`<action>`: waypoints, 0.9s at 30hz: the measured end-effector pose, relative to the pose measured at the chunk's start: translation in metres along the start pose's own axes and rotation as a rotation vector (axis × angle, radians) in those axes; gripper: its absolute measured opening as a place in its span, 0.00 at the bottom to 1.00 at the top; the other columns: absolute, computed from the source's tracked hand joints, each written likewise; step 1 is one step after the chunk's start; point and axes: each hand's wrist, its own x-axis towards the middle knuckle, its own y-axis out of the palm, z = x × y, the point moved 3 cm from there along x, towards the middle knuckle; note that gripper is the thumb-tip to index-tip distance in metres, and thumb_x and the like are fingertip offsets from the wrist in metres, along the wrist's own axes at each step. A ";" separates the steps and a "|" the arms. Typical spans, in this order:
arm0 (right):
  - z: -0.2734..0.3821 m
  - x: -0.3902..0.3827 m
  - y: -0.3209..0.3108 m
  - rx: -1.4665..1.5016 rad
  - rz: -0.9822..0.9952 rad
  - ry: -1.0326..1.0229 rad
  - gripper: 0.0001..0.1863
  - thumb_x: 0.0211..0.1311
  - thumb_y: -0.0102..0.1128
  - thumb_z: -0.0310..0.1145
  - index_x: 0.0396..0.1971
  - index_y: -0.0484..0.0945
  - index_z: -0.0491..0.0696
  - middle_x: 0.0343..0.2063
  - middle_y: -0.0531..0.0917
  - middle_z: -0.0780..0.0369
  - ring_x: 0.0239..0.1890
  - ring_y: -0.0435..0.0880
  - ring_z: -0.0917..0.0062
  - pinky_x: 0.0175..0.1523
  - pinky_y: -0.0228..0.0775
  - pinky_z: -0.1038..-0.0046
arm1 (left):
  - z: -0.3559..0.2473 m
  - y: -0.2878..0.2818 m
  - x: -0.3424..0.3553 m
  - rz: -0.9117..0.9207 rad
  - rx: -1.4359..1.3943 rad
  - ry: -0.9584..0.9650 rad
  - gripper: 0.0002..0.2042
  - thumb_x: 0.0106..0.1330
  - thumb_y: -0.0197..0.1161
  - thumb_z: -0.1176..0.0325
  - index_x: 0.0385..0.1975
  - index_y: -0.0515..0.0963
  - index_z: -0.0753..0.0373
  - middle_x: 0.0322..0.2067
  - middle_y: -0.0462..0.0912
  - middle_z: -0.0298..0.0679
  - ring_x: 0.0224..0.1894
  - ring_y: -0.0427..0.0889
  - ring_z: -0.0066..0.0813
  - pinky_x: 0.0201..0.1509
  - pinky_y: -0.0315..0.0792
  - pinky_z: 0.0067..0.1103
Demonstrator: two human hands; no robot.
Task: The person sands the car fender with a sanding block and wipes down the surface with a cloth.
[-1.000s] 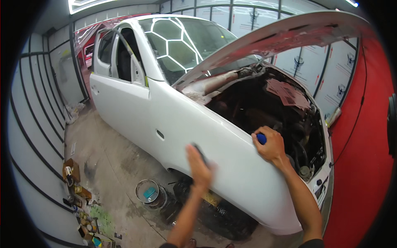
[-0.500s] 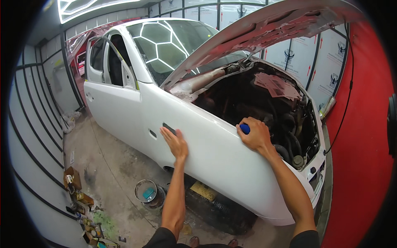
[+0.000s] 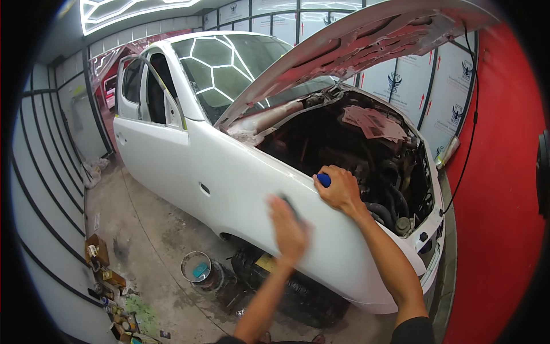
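Observation:
My left hand [image 3: 289, 226], smeared by motion, is against a dark flat block [image 3: 292, 204] on the white front fender [image 3: 240, 195], its fingers pointing up and forward. My right hand [image 3: 341, 189] grips a blue object [image 3: 323, 180] at the fender's top edge, fingers curled over it beside the open engine bay [image 3: 321, 149]. The car's hood [image 3: 349, 43] is raised above. Pinkish sheets [image 3: 372, 123] lie at the back of the engine bay. A small dark opening [image 3: 204, 188] is in the fender to the left of my hands.
Below left stands a bucket [image 3: 188, 262] with a turquoise sponge [image 3: 200, 270], beside a dark tyre [image 3: 309, 298]. Boxes [image 3: 96, 249] and containers line the left wall [image 3: 46, 178]. A red wall [image 3: 498, 189] with a hanging black cable [image 3: 470, 149] is at the right.
My left hand moved up and left along the fender, then back down and right. My right hand and blue object stay at the top edge, farther left in view as the view has shifted.

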 end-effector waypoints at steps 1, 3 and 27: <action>0.006 0.000 0.002 0.025 0.004 -0.014 0.15 0.62 0.64 0.46 0.33 0.85 0.48 0.35 0.86 0.55 0.37 0.86 0.53 0.43 0.78 0.54 | -0.041 0.001 -0.039 0.119 -0.063 0.104 0.52 0.66 0.64 0.50 0.78 0.41 0.75 0.78 0.42 0.63 0.81 0.40 0.63 0.82 0.37 0.50; 0.007 -0.002 0.009 0.038 -0.010 -0.023 0.15 0.62 0.64 0.46 0.34 0.85 0.48 0.35 0.86 0.54 0.38 0.86 0.52 0.43 0.78 0.53 | -0.050 0.007 -0.051 0.304 -0.084 0.149 0.53 0.63 0.66 0.51 0.78 0.41 0.73 0.78 0.43 0.63 0.81 0.41 0.63 0.82 0.40 0.50; -0.008 -0.001 0.001 0.089 0.003 0.206 0.13 0.63 0.63 0.42 0.39 0.87 0.49 0.38 0.88 0.53 0.43 0.87 0.52 0.47 0.77 0.53 | -0.036 0.002 0.013 0.198 -0.130 0.160 0.55 0.60 0.70 0.44 0.77 0.47 0.74 0.77 0.47 0.63 0.81 0.43 0.62 0.81 0.40 0.49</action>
